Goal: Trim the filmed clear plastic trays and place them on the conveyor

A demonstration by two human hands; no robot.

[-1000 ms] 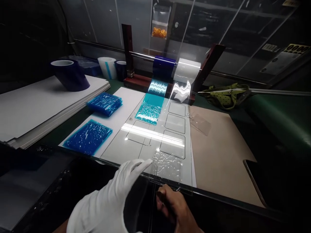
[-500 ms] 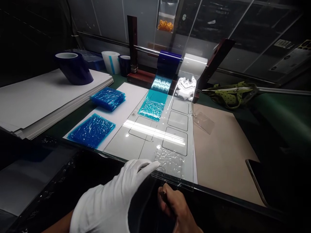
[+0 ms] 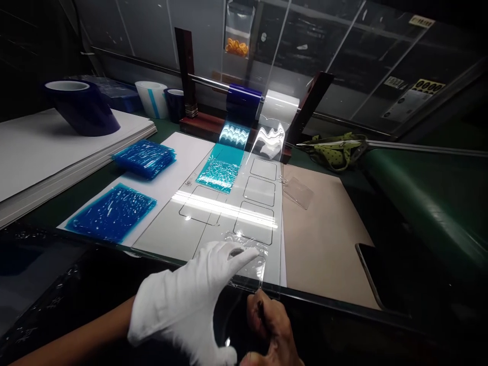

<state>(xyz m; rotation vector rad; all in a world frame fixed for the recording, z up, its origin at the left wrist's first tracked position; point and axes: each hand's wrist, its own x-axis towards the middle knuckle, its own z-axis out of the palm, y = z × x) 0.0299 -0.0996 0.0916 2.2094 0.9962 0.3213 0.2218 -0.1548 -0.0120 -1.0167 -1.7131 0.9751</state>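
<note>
My left hand (image 3: 206, 287), in a white glove, reaches over the front edge of the worktop. Its fingertips rest on a clear crinkled film (image 3: 244, 239), while its thumb is spread wide below. What looks like a thin clear panel with a bright rounded edge (image 3: 263, 264) lies under those fingertips. Just below the edge, my bare right hand (image 3: 272, 325) is closed on a slim dark thing, mostly hidden by the fingers. Ahead lies a white sheet (image 3: 160, 239) with outlined rounded rectangles under a glossy surface.
A stand (image 3: 185, 66) holds a blue film roll (image 3: 244, 99) and a clear film roll (image 3: 282, 101). Blue film stacks (image 3: 114, 211) lie left, beside a large blue roll (image 3: 82, 107) on white sheets. At right are a clear tag (image 3: 299, 192), brown board (image 3: 324, 239), phone (image 3: 375, 277) and green pouch (image 3: 331, 151).
The view has shifted, so the table things sit further left. My left hand has moved further over the clear film, and its thumb now shows. The right hand stays closed below the edge.
</note>
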